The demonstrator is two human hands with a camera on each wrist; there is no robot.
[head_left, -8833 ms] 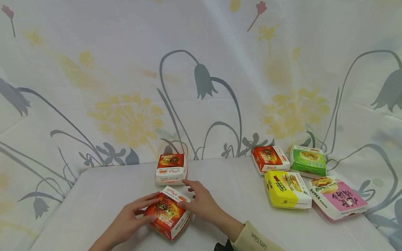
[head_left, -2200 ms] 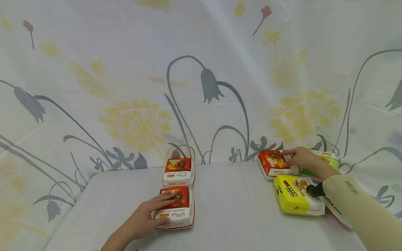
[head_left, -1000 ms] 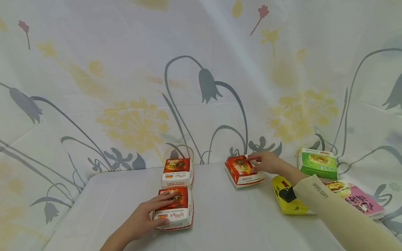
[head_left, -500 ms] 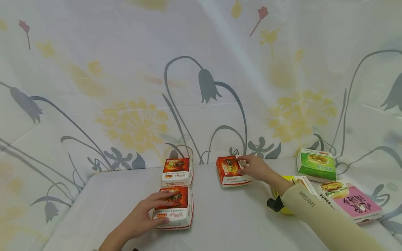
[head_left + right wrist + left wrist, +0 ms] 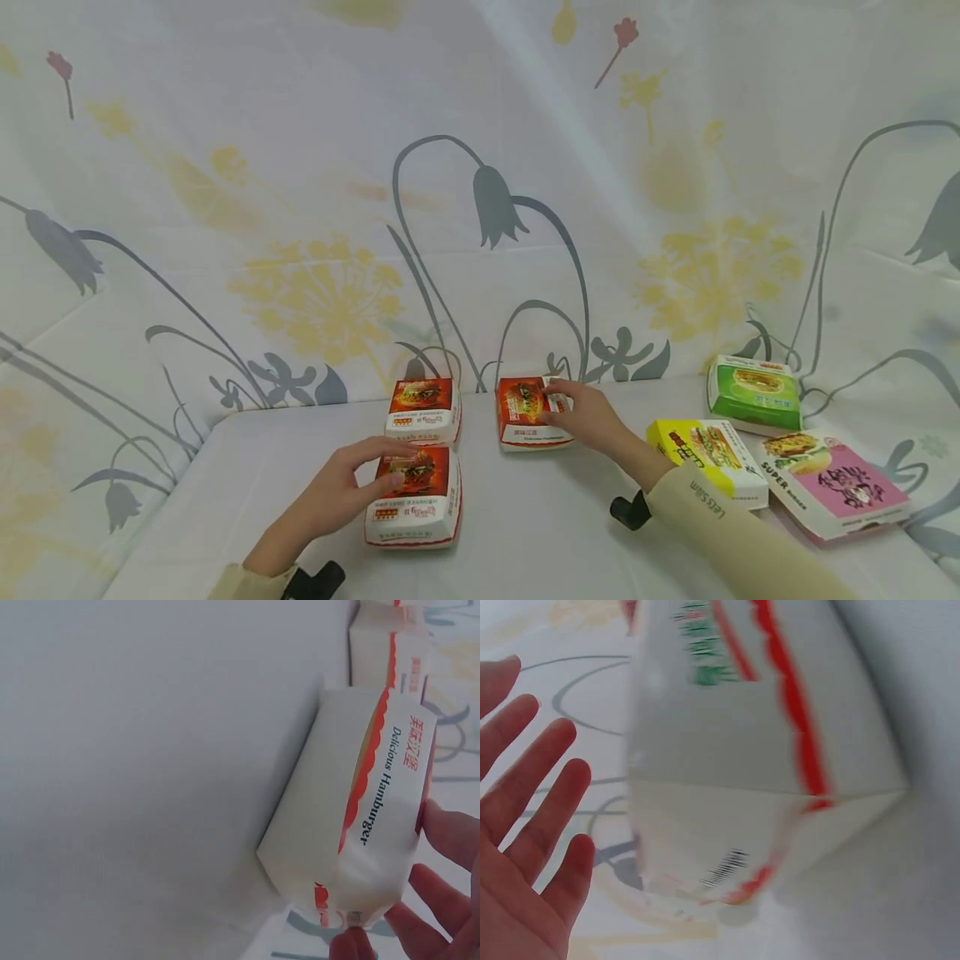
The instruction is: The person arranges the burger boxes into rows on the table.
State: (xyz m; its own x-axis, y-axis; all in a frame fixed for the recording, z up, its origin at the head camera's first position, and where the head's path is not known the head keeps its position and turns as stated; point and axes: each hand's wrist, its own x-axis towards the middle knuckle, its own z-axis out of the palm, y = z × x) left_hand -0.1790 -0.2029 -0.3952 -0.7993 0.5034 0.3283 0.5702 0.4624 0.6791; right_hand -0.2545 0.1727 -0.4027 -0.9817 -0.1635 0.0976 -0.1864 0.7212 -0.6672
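"Counting outward from the right grip (image 5: 592, 421) and the left grip (image 5: 333, 492), what do you get?"

"Red and white, three: the held box (image 5: 534, 437), the near box (image 5: 420, 512) and the back box (image 5: 423, 407). Then one yellow box (image 5: 708, 457), one green box (image 5: 757, 396), one pink box (image 5: 843, 483). Six altogether."

"And the grips?"

"The right one pinches the held box by its right-hand part, so that box lies at the fingertips, to their left. The left one has its fingers spread over the top of the near box; the left wrist view shows a gap between them."

"Edges and room?"

"The held box and the back box sit by the far edge of the white surface (image 5: 555, 533), with a narrow strip between them. The near box stands directly in front of the back box. A wider stretch runs from the held box to the yellow box, partly beneath the right sleeve (image 5: 720, 525). The pink box lies near the right edge, the green box toward the far one."
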